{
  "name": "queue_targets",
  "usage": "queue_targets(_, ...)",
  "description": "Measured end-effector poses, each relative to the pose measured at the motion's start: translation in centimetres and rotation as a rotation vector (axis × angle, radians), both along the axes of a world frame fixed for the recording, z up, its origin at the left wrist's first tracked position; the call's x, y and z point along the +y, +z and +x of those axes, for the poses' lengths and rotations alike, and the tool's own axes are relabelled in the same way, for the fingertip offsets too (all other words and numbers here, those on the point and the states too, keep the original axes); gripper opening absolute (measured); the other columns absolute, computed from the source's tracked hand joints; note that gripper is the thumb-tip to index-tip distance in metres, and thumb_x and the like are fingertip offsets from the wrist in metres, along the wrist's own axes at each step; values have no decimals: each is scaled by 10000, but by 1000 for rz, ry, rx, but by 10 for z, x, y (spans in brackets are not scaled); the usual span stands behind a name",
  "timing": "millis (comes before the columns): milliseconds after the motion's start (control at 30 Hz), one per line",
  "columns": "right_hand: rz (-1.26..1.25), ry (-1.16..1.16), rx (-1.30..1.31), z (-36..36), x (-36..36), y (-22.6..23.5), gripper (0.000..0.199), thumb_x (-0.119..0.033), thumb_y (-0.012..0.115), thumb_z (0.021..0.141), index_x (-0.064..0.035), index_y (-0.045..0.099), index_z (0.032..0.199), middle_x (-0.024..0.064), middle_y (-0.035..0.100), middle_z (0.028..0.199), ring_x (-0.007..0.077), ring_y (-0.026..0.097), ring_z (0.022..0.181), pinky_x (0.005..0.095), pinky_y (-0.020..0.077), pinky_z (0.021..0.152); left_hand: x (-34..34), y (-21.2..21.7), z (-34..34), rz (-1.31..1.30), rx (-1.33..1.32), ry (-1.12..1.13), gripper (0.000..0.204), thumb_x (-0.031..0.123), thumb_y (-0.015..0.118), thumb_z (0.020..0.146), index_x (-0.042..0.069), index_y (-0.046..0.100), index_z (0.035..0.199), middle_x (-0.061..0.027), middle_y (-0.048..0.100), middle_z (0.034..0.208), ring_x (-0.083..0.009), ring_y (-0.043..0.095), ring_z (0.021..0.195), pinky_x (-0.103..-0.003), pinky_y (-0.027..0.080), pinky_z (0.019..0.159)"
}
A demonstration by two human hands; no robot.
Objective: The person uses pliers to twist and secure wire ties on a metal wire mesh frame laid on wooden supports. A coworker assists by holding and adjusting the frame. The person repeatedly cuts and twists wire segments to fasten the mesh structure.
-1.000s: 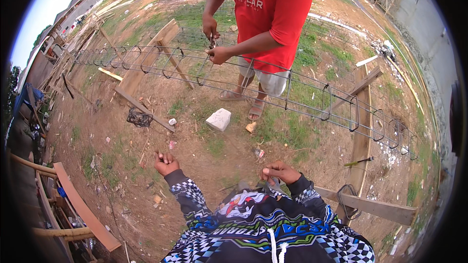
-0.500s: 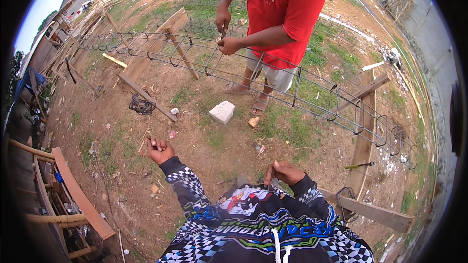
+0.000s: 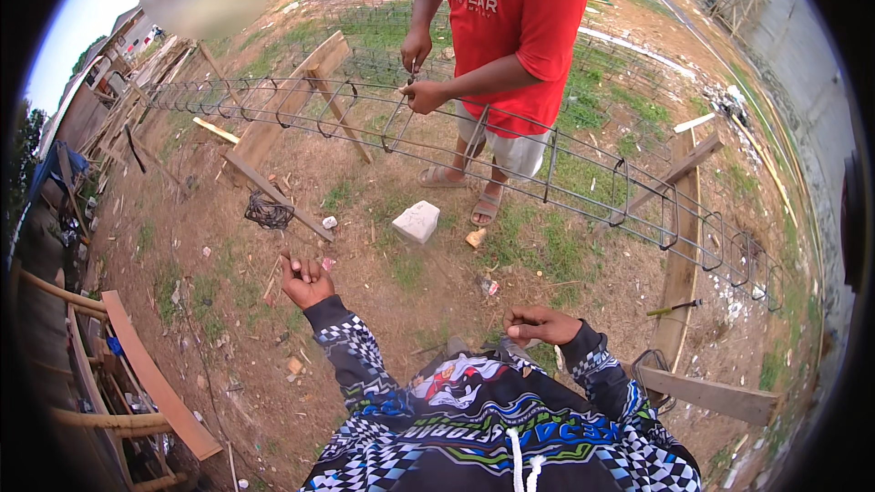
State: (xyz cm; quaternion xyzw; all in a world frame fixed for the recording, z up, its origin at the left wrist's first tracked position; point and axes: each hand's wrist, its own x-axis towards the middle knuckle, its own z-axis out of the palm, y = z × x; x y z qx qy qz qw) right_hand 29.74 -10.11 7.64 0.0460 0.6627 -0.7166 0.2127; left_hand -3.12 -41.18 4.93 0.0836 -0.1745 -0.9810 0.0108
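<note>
My left hand (image 3: 308, 282) is raised over the bare ground, its fingers curled in; whatever may be between them is too small to make out. In front of my belly, my right hand (image 3: 545, 324) is closed with thumb and fingers together. A dark shape below it blends with my sweater, so I cannot tell what it holds. Beyond both hands, apart from them, a long cage of steel reinforcing bars (image 3: 550, 167) with square stirrups lies across wooden stands. A co-worker in a red shirt (image 3: 510, 27) stands at its far side, both hands (image 3: 425, 96) at a stirrup with a small tool.
A white block (image 3: 416, 221) lies on the ground ahead. Dark wire bundles hang at the left stand (image 3: 269, 210) and the right plank (image 3: 653, 379). A hammer (image 3: 674, 308) rests by the right board. A timber frame (image 3: 162, 374) stands lower left; a grey wall (image 3: 766, 55) runs right.
My left hand has shifted slightly right. My right hand has moved slightly right and turned, its fingers now more closed. The co-worker's hands stay at about the same stirrup.
</note>
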Motion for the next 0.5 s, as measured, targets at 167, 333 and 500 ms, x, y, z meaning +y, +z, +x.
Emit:
queue_targets(167,32,-112,131,6,-16,14,392,-292,554,993,-46,590,1295,40,647,1034,112,528,880,266,417,808,3,23,3,-14,-22,39,222,213,462,1034,26,556,1109,1,487,669,-73,308,420,-233,239,365)
queue_targets(333,-94,-78,73,12,-27,-8,374,-270,554,994,-52,612,1293,59,665,1159,118,558,938,259,426,832,-4,31,-8,18,77,-11,226,213,454,1036,24,555,1108,1,482,670,-70,302,425,-230,237,368)
queue_targets(500,-44,-98,220,20,-35,-16,349,-242,544,999,-26,626,1260,85,666,1195,138,586,1041,291,447,882,11,39,-20,-50,178,-112,232,231,444,1044,40,562,1106,5,476,639,-64,307,422,-230,232,367)
